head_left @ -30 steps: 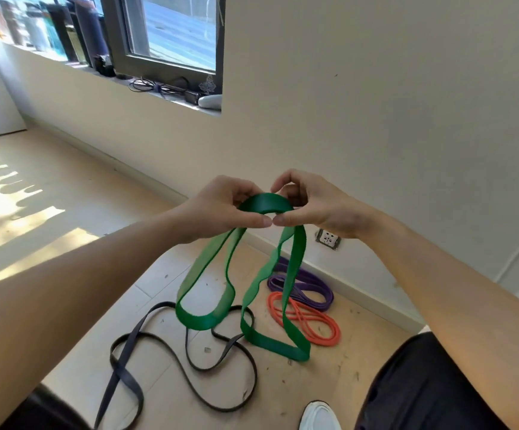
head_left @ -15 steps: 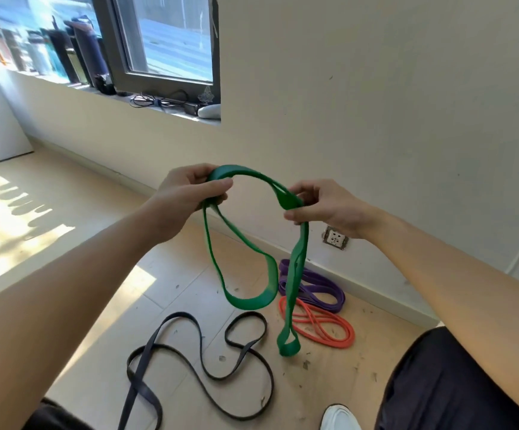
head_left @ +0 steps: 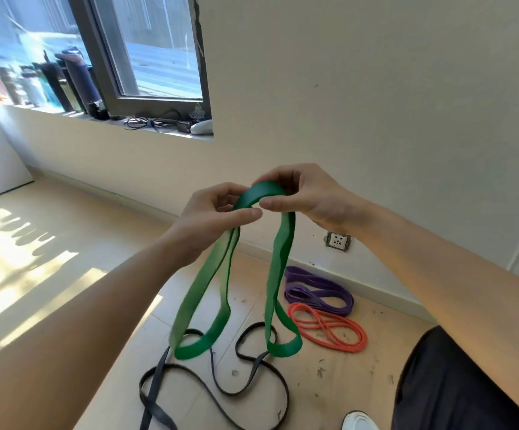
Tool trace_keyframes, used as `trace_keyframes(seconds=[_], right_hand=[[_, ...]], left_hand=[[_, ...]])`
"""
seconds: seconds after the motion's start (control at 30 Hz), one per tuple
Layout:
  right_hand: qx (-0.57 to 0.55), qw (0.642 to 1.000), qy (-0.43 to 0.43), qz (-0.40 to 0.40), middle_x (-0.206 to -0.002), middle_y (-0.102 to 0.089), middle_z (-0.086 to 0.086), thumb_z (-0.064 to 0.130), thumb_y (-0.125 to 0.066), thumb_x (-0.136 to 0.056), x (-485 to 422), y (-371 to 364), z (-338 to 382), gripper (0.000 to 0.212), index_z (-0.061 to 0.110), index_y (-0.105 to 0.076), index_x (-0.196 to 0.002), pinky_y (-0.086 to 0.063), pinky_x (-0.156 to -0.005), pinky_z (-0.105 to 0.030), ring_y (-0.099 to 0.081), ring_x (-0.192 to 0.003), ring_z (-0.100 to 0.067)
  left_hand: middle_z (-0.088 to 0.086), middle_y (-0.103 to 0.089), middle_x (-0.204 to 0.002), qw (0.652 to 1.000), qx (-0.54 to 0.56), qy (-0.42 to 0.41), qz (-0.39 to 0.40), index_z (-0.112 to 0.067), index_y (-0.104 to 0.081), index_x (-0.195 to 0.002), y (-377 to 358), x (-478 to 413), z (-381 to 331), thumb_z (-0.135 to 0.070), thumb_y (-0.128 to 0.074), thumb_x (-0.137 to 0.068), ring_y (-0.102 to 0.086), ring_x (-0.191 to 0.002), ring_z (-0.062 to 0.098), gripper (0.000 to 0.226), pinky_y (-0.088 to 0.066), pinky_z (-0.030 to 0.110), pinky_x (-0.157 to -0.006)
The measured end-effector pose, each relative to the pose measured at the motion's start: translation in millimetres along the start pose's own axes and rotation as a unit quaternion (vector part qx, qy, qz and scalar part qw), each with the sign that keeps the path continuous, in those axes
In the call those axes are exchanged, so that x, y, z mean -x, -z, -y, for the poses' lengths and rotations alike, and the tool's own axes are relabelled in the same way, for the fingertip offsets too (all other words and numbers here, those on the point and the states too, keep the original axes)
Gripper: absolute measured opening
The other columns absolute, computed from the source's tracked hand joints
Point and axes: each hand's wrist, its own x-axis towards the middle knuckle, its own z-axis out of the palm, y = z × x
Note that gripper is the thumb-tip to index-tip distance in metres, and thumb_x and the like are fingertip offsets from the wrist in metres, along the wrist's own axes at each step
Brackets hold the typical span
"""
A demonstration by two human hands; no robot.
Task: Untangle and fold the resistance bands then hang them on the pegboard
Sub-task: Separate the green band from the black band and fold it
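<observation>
Right now I have the green band point(head_left: 283, 243) held up in front of me at chest height, near the pale wall. My left hand point(head_left: 211, 212) pinches it between a straight thumb and curled fingers. My right hand point(head_left: 311, 197) pinches it the same way, and the two thumb tips almost meet. Between the two grips the band makes a short rounded arch.

It is a flat, wide strip with a smooth, matte, rubbery look. From each hand a long doubled loop hangs straight down, so its long axis runs vertically and both rounded ends point at the floor point(head_left: 81, 231). The left loop is slightly blurred, and its two layers lie close together. The right loop opens into a narrow slot.

Below the hanging ends a thin black band point(head_left: 159, 367) sprawls in loose curves on the light tiles. A purple band point(head_left: 323, 294) lies coiled by the skirting board, and a slimmer orange band point(head_left: 349, 349) lies just in front of it, flat in a long oval.
</observation>
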Motion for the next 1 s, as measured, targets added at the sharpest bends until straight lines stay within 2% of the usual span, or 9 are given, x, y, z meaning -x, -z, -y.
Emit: trace_keyframes(seconds=[0.1,0.23,0.37,0.43,0.5,0.6,0.8,0.9,1.0], right_hand=[[0.004,1.0,-0.015,0.019,-0.103,-0.069,-0.019,0.001,-0.079,-0.082,1,-1,-4,0.037,-0.002,-0.065,-0.116,-0.054,-0.086,-0.031,-0.067,-0.095,-0.022],[0.074,0.995,-0.04,0.048,-0.108,-0.072,-0.017,0.009,-0.084,-0.079,4,0,-7,0.042,0.005,-0.063,-0.116,-0.057,-0.094,-0.046,-0.069,-0.102,-0.033],[0.14,0.99,-0.012,0.03,-0.101,-0.074,-0.011,0.014,-0.083,-0.082,6,-6,-2,0.033,0.007,-0.069,-0.111,-0.059,-0.09,-0.04,-0.07,-0.097,-0.026],[0.116,0.993,-0.004,0.005,-0.098,-0.074,-0.01,0.014,-0.081,-0.084,6,-5,0,0.03,0.008,-0.069,-0.111,-0.06,-0.082,-0.038,-0.071,-0.092,-0.024],[0.088,0.996,-0.002,-0.015,-0.095,-0.074,-0.005,0.014,-0.079,-0.086,5,-1,2,0.032,0.01,-0.067,-0.116,-0.059,-0.079,-0.035,-0.071,-0.09,-0.021],[0.13,0.991,0.026,-0.018,-0.097,-0.073,-0.001,0.017,-0.079,-0.085,5,-2,6,0.039,0.012,-0.066,-0.122,-0.06,-0.08,-0.032,-0.07,-0.093,-0.02],[0.135,0.99,0.041,-0.015,-0.1,-0.073,-0.008,0.013,-0.077,-0.087,5,-9,8,0.035,0.008,-0.068,-0.121,-0.06,-0.069,-0.028,-0.072,-0.083,-0.02],[0.124,0.989,0.068,-0.04,-0.098,-0.073,-0.008,0.012,-0.079,-0.085,3,-9,10,0.033,0.008,-0.07,-0.117,-0.058,-0.068,-0.025,-0.071,-0.083,-0.019],[0.099,0.99,0.081,-0.057,-0.098,-0.073,-0.008,0.011,-0.079,-0.085,2,-9,13,0.032,0.01,-0.071,-0.116,-0.061,-0.072,-0.03,-0.071,-0.086,-0.023]], left_hand=[[-0.001,-0.075,-0.088,1.0,0.023,-0.009,-0.002,-0.01,-0.073,-0.106,0,1,-6,-0.024,-0.082,-0.072,-0.069,-0.084,0.01,0.038,-0.056,0.022,-0.08],[-0.006,-0.07,-0.078,0.997,0.071,0.004,-0.011,-0.008,-0.072,-0.105,8,2,-6,-0.021,-0.08,-0.079,-0.065,-0.076,0.012,0.031,-0.055,0.023,-0.073],[0.003,-0.071,-0.088,0.996,0.086,0.025,-0.006,-0.006,-0.072,-0.111,10,4,-4,-0.024,-0.078,-0.083,-0.07,-0.085,0.019,0.035,-0.058,0.029,-0.082],[0.007,-0.075,-0.095,0.997,0.072,0.031,-0.002,-0.01,-0.072,-0.112,13,5,-1,-0.029,-0.078,-0.084,-0.073,-0.094,0.024,0.035,-0.058,0.034,-0.088],[0.009,-0.077,-0.102,0.998,0.048,0.028,0.005,-0.012,-0.072,-0.114,14,8,1,-0.03,-0.078,-0.084,-0.074,-0.1,0.025,0.035,-0.058,0.037,-0.092],[0.01,-0.078,-0.107,0.999,0.048,0.021,0.015,-0.01,-0.07,-0.118,10,9,2,-0.029,-0.078,-0.085,-0.074,-0.105,0.028,0.04,-0.058,0.041,-0.096],[0.01,-0.078,-0.106,0.999,0.05,0.007,0.008,-0.008,-0.07,-0.119,0,9,1,-0.029,-0.074,-0.078,-0.074,-0.103,0.025,0.046,-0.059,0.033,-0.093],[0.006,-0.078,-0.109,0.999,0.039,0.007,0.014,-0.01,-0.069,-0.121,-5,8,5,-0.027,-0.074,-0.081,-0.073,-0.106,0.019,0.043,-0.057,0.026,-0.091],[0.002,-0.075,-0.116,0.998,0.016,0.027,0.053,-0.016,-0.066,-0.126,-14,10,10,-0.03,-0.078,-0.077,-0.071,-0.11,0.011,0.053,-0.056,0.021,-0.087]])
